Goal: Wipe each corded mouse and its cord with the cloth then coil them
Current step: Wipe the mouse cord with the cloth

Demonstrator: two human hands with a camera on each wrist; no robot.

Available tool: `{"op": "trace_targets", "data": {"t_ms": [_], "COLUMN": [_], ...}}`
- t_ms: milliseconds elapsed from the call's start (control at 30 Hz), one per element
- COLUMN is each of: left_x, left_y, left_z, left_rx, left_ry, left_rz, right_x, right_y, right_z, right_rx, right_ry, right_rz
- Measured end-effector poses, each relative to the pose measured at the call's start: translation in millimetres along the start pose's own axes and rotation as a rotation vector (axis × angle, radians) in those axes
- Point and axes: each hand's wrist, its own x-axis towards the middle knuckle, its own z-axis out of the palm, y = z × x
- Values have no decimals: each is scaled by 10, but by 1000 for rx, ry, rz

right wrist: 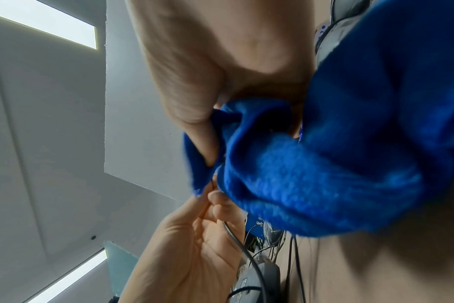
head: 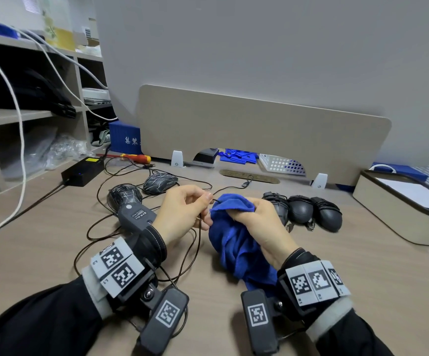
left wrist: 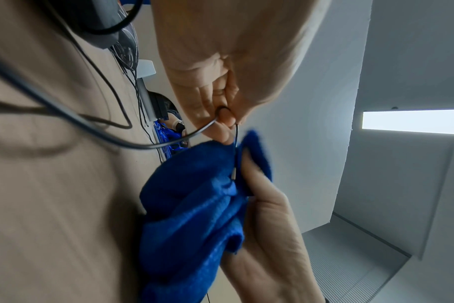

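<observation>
hands (head: 218, 217) pinching cord (head: 195, 242), blue cloth (head: 236, 242)

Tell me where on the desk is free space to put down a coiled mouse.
Bare desk lies between the blue cloth and the beige box, in front of the three coiled mice. The left side is crowded with loose cords and two uncoiled mice.

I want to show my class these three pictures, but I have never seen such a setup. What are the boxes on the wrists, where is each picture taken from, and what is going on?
The patterned boxes are wrist cameras with tracking markers. The wide picture comes from a head camera; the other two look along each hand. The left hand pinches a thin black cord. The right hand grips a blue cloth round that cord. On the desk lie two patterned mice with loose cords and three mice already coiled.
</observation>
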Motion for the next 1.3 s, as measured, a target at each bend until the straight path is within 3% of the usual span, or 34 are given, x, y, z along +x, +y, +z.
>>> {"op": "trace_targets", "data": {"t_ms": [267,533,667,733,867,1100,1300], "left_x": [-5,12,16,20,19,1,-25], "left_y": [-3,-13,-18,-25,-23,-27,-17], "left_z": [-3,-21,-17,-17,-20,19,46], "left_rx": [14,11,-7,-10,18,-6,55], "left_ry": [-5,15,17,21,27,-23,-92], "left_rz": [10,14,6,9,28,22,60], "right_x": [13,-63,-25,-11,-40,-69,-47], "right_y": [-7,-84,-39,-3,44,-8,-68], "right_z": [-3,24,13,24,-3,7,25], "right_rx": [12,414,280,113,9,-133,-152], "right_ry": [47,-119,-188,-168,-235,-142,-30], "right_rz": [41,100,145,76,-15,-82,38]}}
